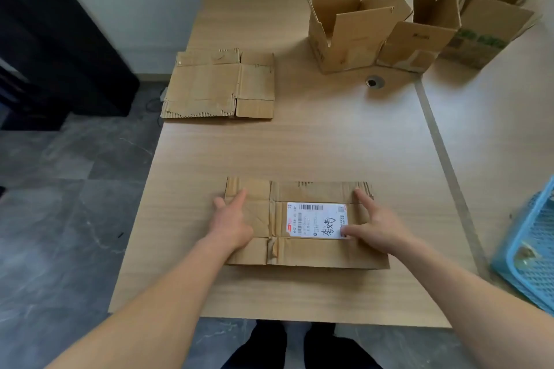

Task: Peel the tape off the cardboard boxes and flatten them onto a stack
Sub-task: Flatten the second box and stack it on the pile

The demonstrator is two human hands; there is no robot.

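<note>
The fingers [239, 198] of the left hand [232, 226] were straight and spread. They lay flat on the left part of the flat box [299, 252] and gripped nothing. The right hand [376, 226] was the same, loose and flat on the right part of the box. Its thumb touched the corner of the white label [314, 220]. Both hands pressed down and neither one held the box.

The flat box lay on the desk [299, 147], near the front edge and close to the person. Far off to the left, at the side edge of the desk, lay the stack [218, 87] of flat cardboard. At the back right stood the open boxes [344, 33], three of them side by side with their flaps up. A blue basket [530, 249] sat at the right edge.

It looked like the squashing step, with this box pushed down flat. Next, the hands would likely have to slip the fingers under its edges, lift it, and carry it over to the stack. It would need to go down square on top so the pile stays neat. After that, three boxes would be left to do.
</note>
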